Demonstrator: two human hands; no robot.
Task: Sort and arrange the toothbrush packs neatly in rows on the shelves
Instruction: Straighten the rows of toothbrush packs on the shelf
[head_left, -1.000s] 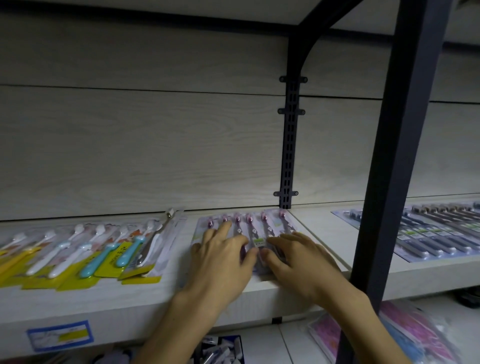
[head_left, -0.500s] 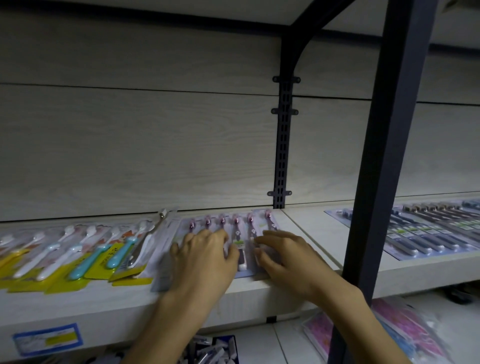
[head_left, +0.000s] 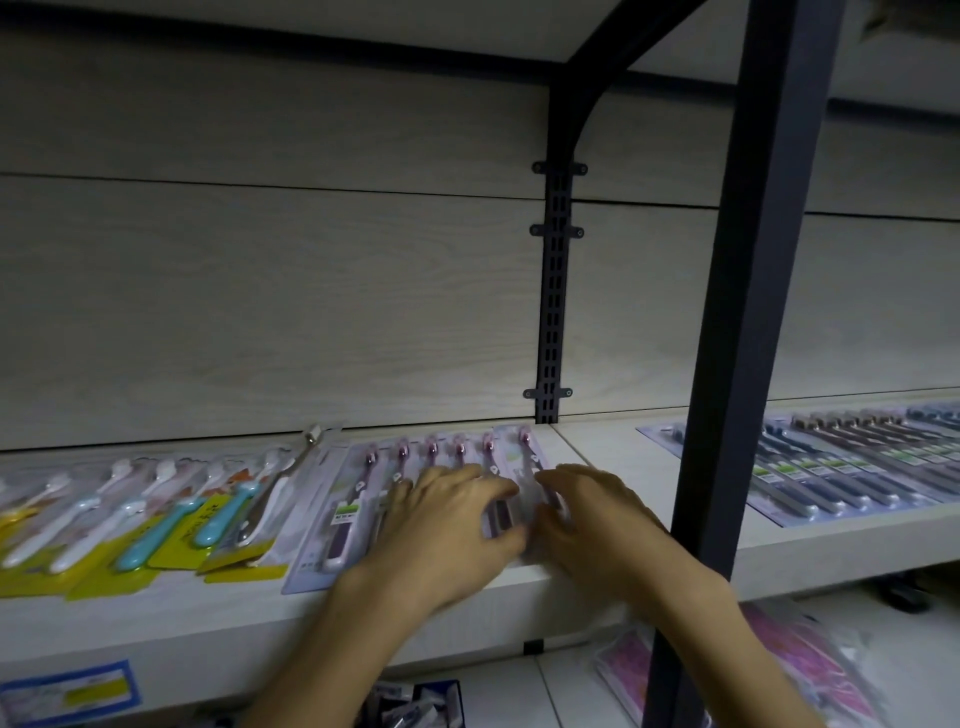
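Several purple toothbrush packs (head_left: 358, 499) lie overlapped in a row on the pale wooden shelf (head_left: 171, 629), heads pointing to the back wall. My left hand (head_left: 441, 525) lies palm down on the middle packs with spread fingers pressing them. Just to its right, my right hand (head_left: 597, 525) rests on the last packs of the row, fingers slightly bent over them. The hands hide the lower halves of those packs. Yellow-carded packs (head_left: 156, 525) with white and blue brushes lie fanned out to the left.
A dark metal post (head_left: 748, 291) stands close in front at the right. Behind it lies a row of dark toothbrush packs (head_left: 841, 467). A slotted bracket (head_left: 553, 291) runs up the back wall. Pink packs (head_left: 810, 675) lie on the lower shelf.
The purple row has been spread out to the left, uncovering more packs beside my left hand. Both hands stay flat on the row, now a little apart.
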